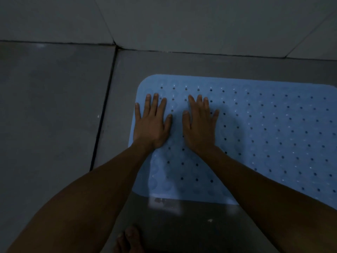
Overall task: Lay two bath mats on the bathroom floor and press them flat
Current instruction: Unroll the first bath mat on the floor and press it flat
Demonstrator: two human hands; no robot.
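Observation:
A light blue rubber bath mat (264,128) dotted with small holes lies on the grey tiled floor and runs off the right edge of the view. My left hand (151,123) rests palm down, fingers spread, on the mat's left edge. Beside it, my right hand (199,126) lies flat, fingers apart, a little further in. Both forearms reach in from the bottom and cover part of the mat's near side. Only one mat is in view.
Large grey floor tiles (54,115) with a dark grout line stretch to the left of the mat. A tiled wall (182,21) rises just beyond the mat's far edge. My bare toes (128,238) show at the bottom, just short of the mat.

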